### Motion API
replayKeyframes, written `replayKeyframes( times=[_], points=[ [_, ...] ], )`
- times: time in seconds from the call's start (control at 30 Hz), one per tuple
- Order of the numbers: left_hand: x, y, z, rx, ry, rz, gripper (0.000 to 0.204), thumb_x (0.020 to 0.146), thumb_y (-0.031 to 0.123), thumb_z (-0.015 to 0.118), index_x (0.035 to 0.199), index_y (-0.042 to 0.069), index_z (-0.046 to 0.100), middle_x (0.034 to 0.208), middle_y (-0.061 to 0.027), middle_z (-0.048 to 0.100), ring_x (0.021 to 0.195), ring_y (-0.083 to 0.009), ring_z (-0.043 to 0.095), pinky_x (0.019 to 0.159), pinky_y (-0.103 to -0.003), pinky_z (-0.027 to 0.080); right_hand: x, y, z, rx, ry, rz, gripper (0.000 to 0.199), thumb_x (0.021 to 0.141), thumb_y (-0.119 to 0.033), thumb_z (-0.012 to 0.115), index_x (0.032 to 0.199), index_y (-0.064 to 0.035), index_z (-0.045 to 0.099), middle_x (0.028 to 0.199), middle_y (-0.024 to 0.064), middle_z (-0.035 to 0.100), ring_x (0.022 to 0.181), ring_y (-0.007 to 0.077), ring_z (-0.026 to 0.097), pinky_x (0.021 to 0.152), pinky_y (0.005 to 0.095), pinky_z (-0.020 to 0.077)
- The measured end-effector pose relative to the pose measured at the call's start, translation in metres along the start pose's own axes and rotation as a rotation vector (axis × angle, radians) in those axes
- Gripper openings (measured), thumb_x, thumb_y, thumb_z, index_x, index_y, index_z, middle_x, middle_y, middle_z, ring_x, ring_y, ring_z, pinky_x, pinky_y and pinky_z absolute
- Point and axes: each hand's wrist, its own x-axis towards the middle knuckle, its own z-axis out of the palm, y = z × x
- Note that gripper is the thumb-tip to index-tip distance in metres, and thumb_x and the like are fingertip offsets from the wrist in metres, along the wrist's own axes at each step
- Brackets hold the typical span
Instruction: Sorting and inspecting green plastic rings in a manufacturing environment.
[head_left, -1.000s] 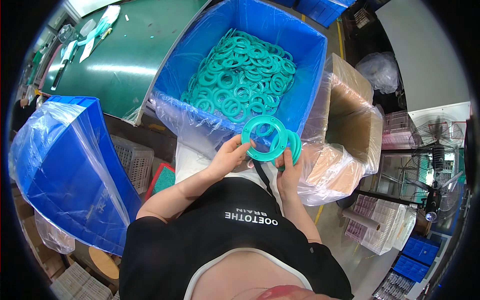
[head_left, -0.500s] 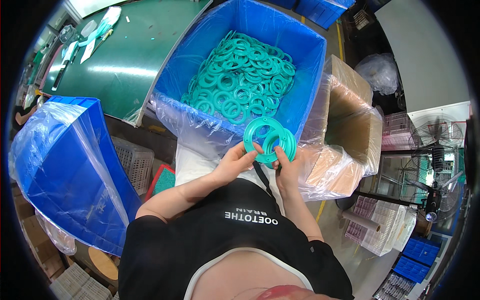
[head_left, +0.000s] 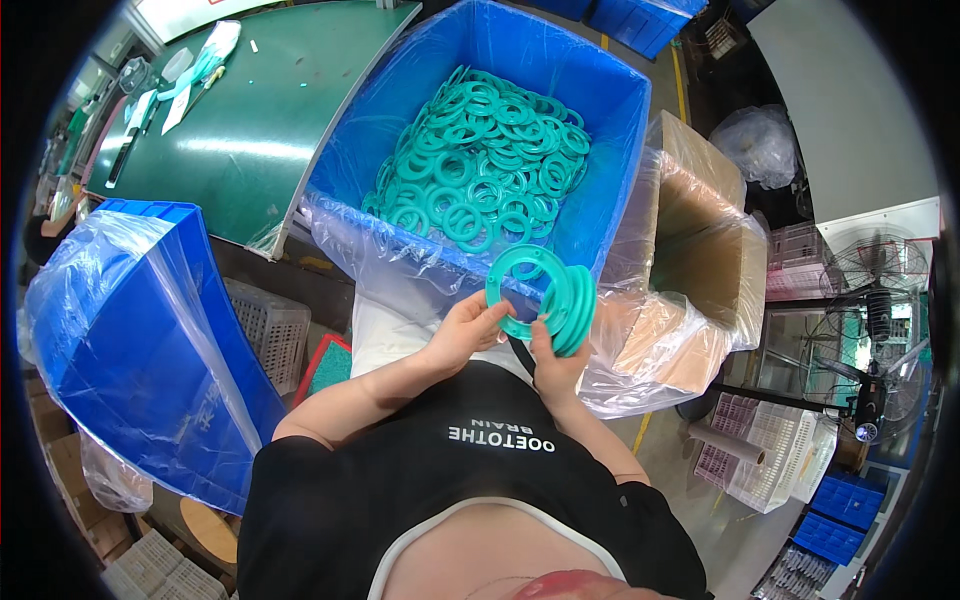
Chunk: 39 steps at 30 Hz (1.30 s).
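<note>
My left hand (head_left: 474, 327) pinches the lower left rim of a flat teal plastic ring (head_left: 499, 268), which is tilted up before me. Several more teal rings (head_left: 577, 318) sit stacked in my right hand (head_left: 556, 362), its thumb on their near side and its other fingers mostly hidden behind them. The single ring overlaps the left side of that stack. Just beyond my hands stands a blue bin (head_left: 622, 170) lined with clear plastic, holding a heap of similar teal rings (head_left: 485, 150).
A green-topped table (head_left: 270, 90) with small tools lies far left. Another blue bin (head_left: 130, 310), plastic-draped, stands at left. To the right are a plastic-lined cardboard box (head_left: 690, 340), a black fan (head_left: 875, 310) and white crates (head_left: 775, 450).
The rings in my right hand have tilted more edge-on and dropped slightly nearer to me. The left hand's ring has separated more from the stack.
</note>
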Motion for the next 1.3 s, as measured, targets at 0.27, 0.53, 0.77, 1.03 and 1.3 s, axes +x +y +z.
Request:
replayKeyframes(
  times=[0.27, 0.53, 0.77, 1.03, 1.3],
  points=[
    [0.001, -0.001, -0.004, 0.014, -0.059, -0.105, 0.018, 0.101, 0.018, 0.042, 0.111, 0.006, 0.051, 0.067, 0.0046, 0.036, 0.055, -0.003, 0.031, 0.048, -0.018, 0.024, 0.002, 0.008, -0.014, 0.042, -0.014, 0.193, 0.019, 0.084, -0.006, 0.067, 0.1, -0.0006, 0.058, 0.085, 0.0016, 0.059, 0.069, 0.0077, 0.056, 0.062, 0.0229, 0.0448],
    [0.009, 0.009, 0.013, 0.223, -0.122, 0.004, 0.021, 0.095, 0.008, 0.039, 0.108, 0.002, 0.054, 0.069, 0.0034, 0.041, 0.058, -0.0039, 0.033, 0.05, -0.018, 0.026, 0.054, 0.009, -0.053, -0.04, 0.294, 0.011, 0.01, 0.091, -0.013, 0.06, 0.099, -0.0067, 0.058, 0.083, -0.0017, 0.057, 0.062, 0.0045, 0.047, 0.052, 0.0211, 0.0378],
    [0.011, 0.009, 0.0, 0.031, -0.086, -0.153, 0.021, 0.091, 0.008, 0.045, 0.092, 0.001, 0.064, 0.074, 0.0005, 0.052, 0.062, -0.0038, 0.041, 0.05, -0.017, 0.029, 0.103, 0.014, -0.114, 0.64, 0.263, 0.308, 0.041, 0.098, -0.042, 0.046, 0.097, -0.003, 0.06, 0.062, -0.0027, 0.039, 0.057, 0.0082, 0.034, 0.052, 0.0254, 0.0286],
    [0.012, 0.018, 0.003, -0.01, -0.026, -0.188, 0.036, 0.099, 0.039, 0.046, 0.105, 0.005, 0.055, 0.068, 0.0063, 0.036, 0.054, -0.0014, 0.03, 0.048, -0.017, 0.027, 0.043, 0.001, -0.038, -0.564, -0.553, -0.4, 0.025, 0.081, -0.028, 0.071, 0.089, -0.006, 0.063, 0.065, 0.0024, 0.057, 0.062, 0.0169, 0.056, 0.067, 0.0309, 0.0402],
    [0.008, 0.018, -0.004, -0.078, 0.005, -0.152, 0.027, 0.101, 0.032, 0.044, 0.102, 0.007, 0.056, 0.064, 0.0093, 0.031, 0.051, -0.0006, 0.026, 0.053, -0.018, 0.035, 0.042, -0.013, -0.025, -0.397, -0.322, -0.543, 0.012, 0.089, -0.013, 0.061, 0.085, -0.0026, 0.057, 0.07, 0.0055, 0.061, 0.067, 0.018, 0.057, 0.083, 0.0365, 0.0403]
  ],
)
